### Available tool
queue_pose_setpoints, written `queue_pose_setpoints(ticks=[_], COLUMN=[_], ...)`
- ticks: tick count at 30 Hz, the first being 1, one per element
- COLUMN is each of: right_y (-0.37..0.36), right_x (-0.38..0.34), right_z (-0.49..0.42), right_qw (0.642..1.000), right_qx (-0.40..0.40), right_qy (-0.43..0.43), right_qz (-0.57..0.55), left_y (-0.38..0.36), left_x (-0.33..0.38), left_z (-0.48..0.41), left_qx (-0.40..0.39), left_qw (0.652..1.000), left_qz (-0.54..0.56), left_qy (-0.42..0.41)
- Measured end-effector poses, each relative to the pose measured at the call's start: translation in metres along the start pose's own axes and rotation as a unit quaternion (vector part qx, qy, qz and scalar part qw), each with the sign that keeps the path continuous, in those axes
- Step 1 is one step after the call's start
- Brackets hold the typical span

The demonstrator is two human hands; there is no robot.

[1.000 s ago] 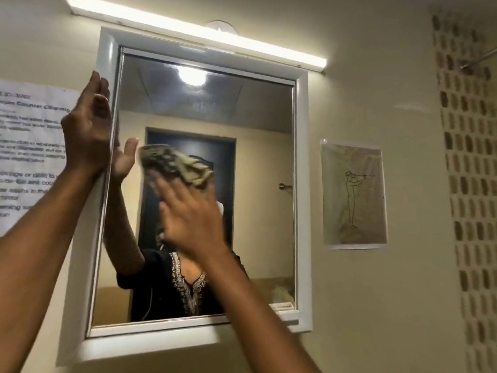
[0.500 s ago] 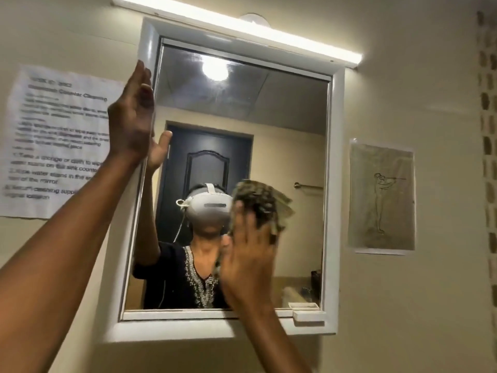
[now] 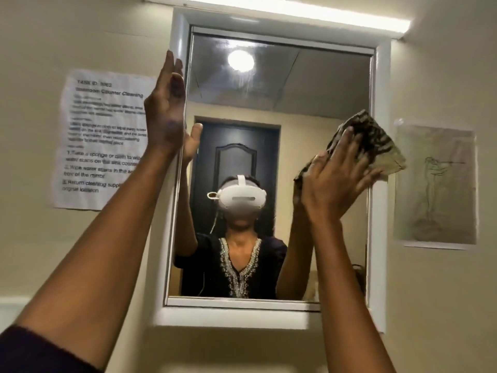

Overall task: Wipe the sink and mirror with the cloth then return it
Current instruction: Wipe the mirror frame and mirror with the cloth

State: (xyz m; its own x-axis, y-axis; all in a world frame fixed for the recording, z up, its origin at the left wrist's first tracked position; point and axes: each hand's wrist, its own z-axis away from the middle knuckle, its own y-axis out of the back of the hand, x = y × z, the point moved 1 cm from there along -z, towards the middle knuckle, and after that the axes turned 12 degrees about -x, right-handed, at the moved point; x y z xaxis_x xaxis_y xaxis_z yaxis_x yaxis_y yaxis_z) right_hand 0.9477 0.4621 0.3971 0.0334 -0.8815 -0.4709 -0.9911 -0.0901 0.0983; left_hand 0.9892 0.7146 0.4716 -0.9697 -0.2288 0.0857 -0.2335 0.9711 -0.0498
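Note:
A white-framed mirror point(image 3: 304, 84) hangs on the beige wall in front of me. My right hand point(image 3: 333, 181) presses a crumpled, dark-striped beige cloth point(image 3: 376, 142) flat against the glass near the mirror's right edge, fingers spread over it. My left hand point(image 3: 165, 111) rests edge-on against the mirror's left frame, fingers straight and together, holding nothing. The glass reflects a person in a white headset and both raised arms. The sink is out of view.
A printed instruction sheet point(image 3: 99, 141) is taped to the wall left of the mirror. A line drawing on paper point(image 3: 435, 184) hangs to the right. A lit tube lamp point(image 3: 295, 14) runs above the mirror frame.
My right hand has swept the cloth from the upper left of the glass across to the right edge. My left hand has stayed on the left frame while the view shifted.

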Motion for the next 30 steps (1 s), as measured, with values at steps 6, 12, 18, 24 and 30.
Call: queue_pose_setpoints(ticks=[6,12,18,24,30], right_y=[-0.032,-0.045,-0.050,-0.031,-0.001], right_x=[-0.089,-0.132,-0.083,-0.010,0.089], right_z=[0.097,0.179,0.260,0.230,0.157], right_qw=[0.959,0.940,0.887,0.911,0.994], right_qx=[-0.128,-0.227,-0.289,-0.233,-0.100], right_qy=[0.252,0.248,0.358,0.340,-0.013], right_qz=[-0.037,-0.062,-0.043,-0.011,0.042], left_y=[0.002,0.001,-0.001,-0.004,-0.008], left_x=[0.002,-0.004,0.000,-0.008,-0.010], left_z=[0.001,0.002,0.001,-0.003,0.000], left_qx=[-0.008,-0.028,-0.005,-0.008,-0.025], left_qw=[1.000,0.999,0.998,0.991,0.987], left_qz=[0.021,-0.024,-0.056,-0.134,-0.151], left_qy=[0.003,0.006,-0.007,-0.020,-0.040])
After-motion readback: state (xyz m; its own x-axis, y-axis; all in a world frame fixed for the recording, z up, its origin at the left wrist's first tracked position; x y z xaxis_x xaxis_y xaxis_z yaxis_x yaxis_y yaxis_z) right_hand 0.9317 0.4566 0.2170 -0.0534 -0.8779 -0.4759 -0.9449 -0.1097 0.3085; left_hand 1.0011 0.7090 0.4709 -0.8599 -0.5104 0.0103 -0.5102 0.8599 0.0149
